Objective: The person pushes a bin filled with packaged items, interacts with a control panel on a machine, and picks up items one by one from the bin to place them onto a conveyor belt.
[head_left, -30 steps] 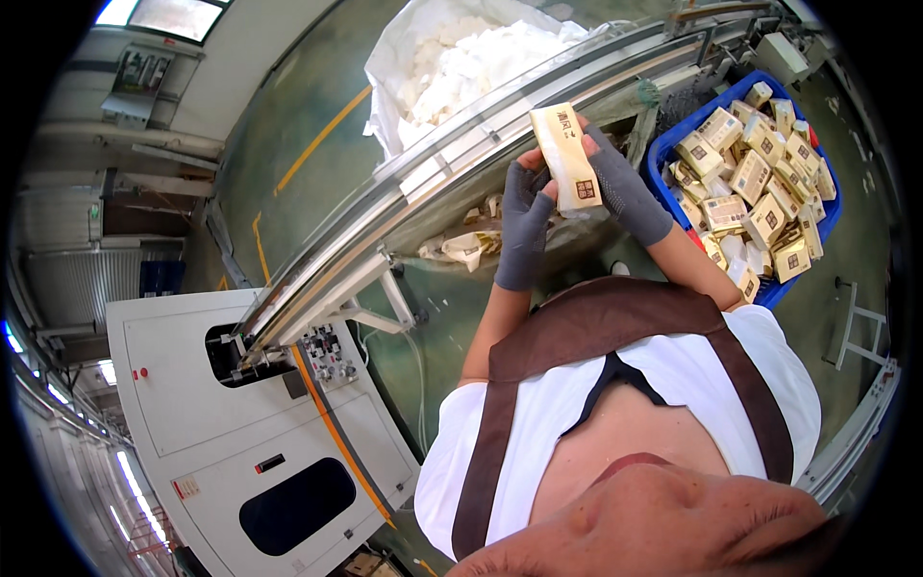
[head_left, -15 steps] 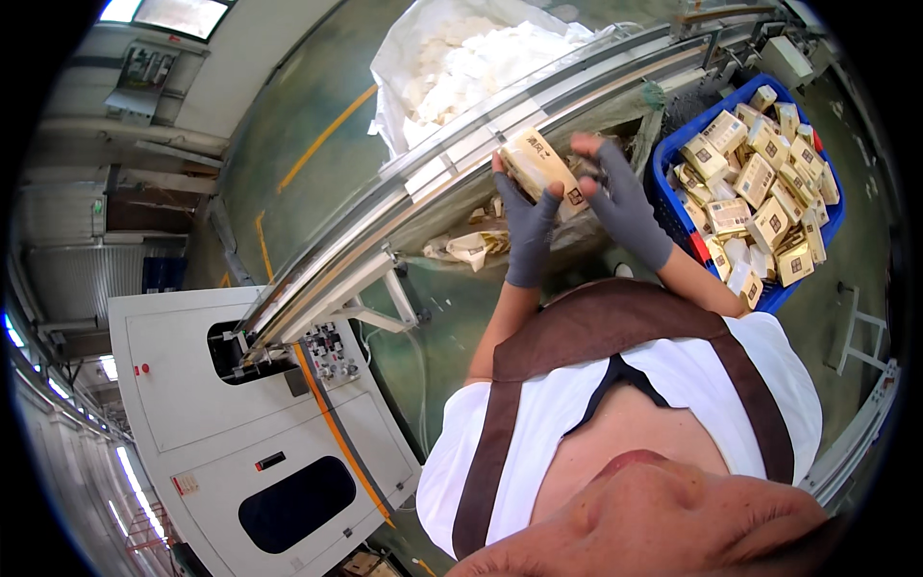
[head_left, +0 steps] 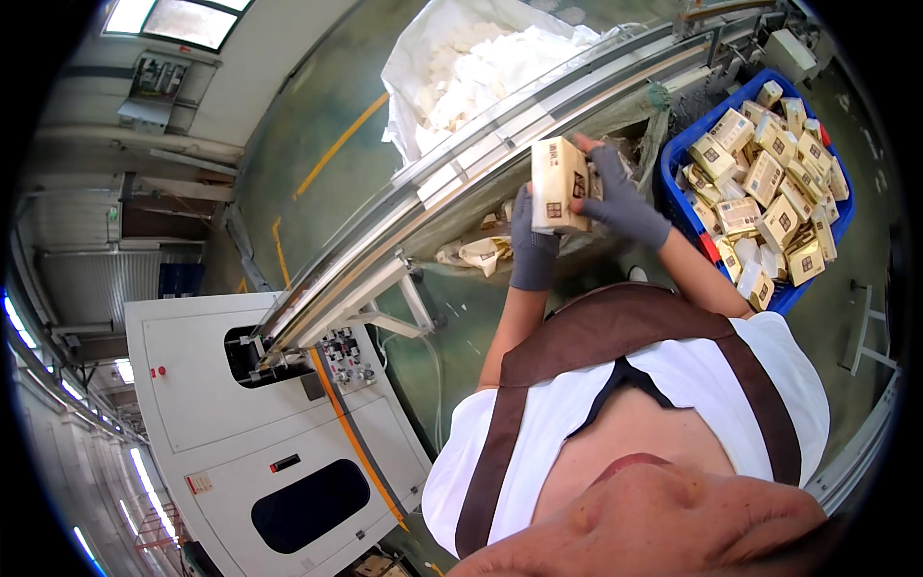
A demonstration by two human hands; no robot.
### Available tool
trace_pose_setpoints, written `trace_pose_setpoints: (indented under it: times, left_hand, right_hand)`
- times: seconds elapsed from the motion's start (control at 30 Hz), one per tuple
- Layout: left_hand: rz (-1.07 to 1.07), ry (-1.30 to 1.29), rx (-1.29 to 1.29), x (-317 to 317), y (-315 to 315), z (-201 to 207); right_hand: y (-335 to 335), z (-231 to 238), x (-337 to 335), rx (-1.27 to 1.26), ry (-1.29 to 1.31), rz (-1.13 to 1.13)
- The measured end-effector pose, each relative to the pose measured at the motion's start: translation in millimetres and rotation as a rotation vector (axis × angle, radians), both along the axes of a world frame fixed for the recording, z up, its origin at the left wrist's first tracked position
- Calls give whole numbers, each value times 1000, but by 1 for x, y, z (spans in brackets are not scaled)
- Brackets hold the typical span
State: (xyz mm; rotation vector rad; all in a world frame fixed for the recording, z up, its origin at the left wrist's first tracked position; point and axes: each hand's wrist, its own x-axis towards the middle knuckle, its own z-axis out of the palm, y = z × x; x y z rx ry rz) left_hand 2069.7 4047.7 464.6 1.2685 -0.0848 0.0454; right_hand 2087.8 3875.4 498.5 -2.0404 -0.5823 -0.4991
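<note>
A cream and gold soft pack of tissues point(head_left: 556, 188) is held up in front of me, turned so that two of its sides show. My left hand point(head_left: 535, 246), in a grey fingerless glove, is closed on its left side and lower end, most of its fingers hidden behind it. My right hand point(head_left: 623, 200), gloved alike, grips its right side with the thumb against the pack. Beyond my hands runs a narrow conveyor rail point(head_left: 452, 171).
A blue basket point(head_left: 685, 192) heaped with similar packs stands at the right. Past the rail lies a big white sack point(head_left: 409, 87) of white scraps. Under the rail hangs a plastic sheet point(head_left: 437, 229) with torn wrappers. A white machine cabinet point(head_left: 207, 385) stands at the left.
The tissue pack has been turned more upright and brought a little nearer. My right hand, which was loosely beside it with fingers spread, has closed against its side.
</note>
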Motion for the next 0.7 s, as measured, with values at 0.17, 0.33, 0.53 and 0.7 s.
trace_pose_setpoints:
  times: [0.17, 0.33, 0.53, 0.7]
  left_hand:
    - [-196, 274, -722, -14, -6, 20]
    - [325, 69, -7, -32, -17, 49]
    - [354, 95, 77, -41, 62, 64]
    - [458, 163, 228, -32, 13, 29]
  right_hand:
    - [-19, 8, 13, 489, 604, 366]
    - [8, -2, -15, 325, 343, 85]
    - [-97, 35, 34, 716, 131, -419]
    - [28, -29, 39, 307, -50, 0]
